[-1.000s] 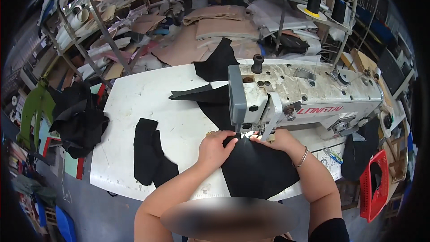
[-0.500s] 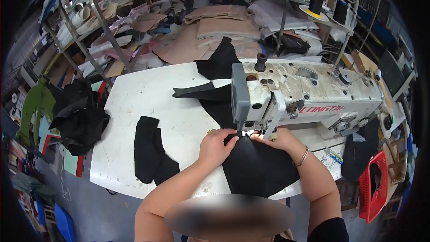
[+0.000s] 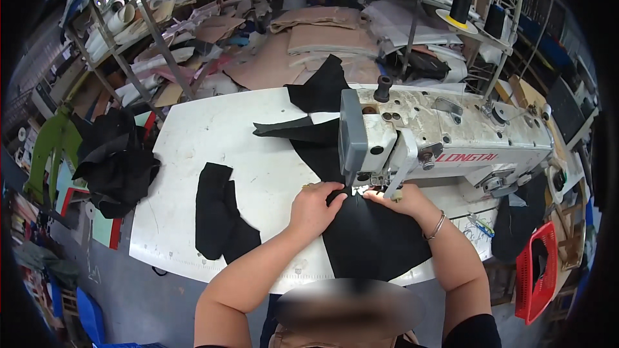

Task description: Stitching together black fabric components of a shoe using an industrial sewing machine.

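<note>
Black cloth panel (image 3: 380,241): matt, smooth fabric from where I'm standing
Heaped cloth (image 3: 116,171): dull black fabric, rumpled
Worktop (image 3: 193,145): pale, smooth, with a faint sheen and scuffs
Sewing machine (image 3: 429,125): painted metal, stained and grubby
End cover (image 3: 352,132): smooth grey, plastic by its look
Bracelet (image 3: 438,224): shiny metal
Basket (image 3: 535,287): red moulded plastic
Shelf post (image 3: 151,32): dull metal

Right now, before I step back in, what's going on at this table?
A person has black fabric under the head of a sewing machine. The left-hand grip and right-hand grip rest on it, one on each side of the needle area. More black cloth lies farther left on the white table.
</note>
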Motion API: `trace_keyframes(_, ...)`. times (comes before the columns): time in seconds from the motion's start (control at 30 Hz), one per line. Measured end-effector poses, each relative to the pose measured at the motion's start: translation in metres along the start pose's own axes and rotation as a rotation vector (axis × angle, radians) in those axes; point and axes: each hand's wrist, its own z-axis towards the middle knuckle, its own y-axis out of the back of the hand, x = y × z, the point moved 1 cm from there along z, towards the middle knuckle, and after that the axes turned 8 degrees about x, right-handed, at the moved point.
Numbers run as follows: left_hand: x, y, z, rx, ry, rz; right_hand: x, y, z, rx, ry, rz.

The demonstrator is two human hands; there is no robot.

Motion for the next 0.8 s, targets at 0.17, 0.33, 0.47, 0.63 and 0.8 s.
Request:
trace_keyframes(0.17, -0.005, 0.003, -0.002, 0.006, 0.015, 0.012, 0.014, 0.002, -0.009, -0.036, 0.021, 0.170)
trace_keyframes(0.33, -0.002, -0.002, 0.000, -0.047, -0.039, 0.017, 0.021, 0.003, -0.023, -0.241, 0.053, -0.131)
trace_keyframes(0.47, 0.004, 0.003, -0.003, -0.032, -0.023, 0.007, 0.052, 0.036, -0.092, -0.472, 0.299, -0.582)
trace_keyframes(0.63, 0.002, -0.001, 0.004, -0.015, -0.037, -0.027, -0.062, 0.053, -0.179, -1.053, -0.080, -0.526)
trace_keyframes(0.8, 0.004, 0.002, 0.000, -0.027, -0.056, -0.025, -0.073, 0.060, -0.181, -1.015, -0.237, -0.440)
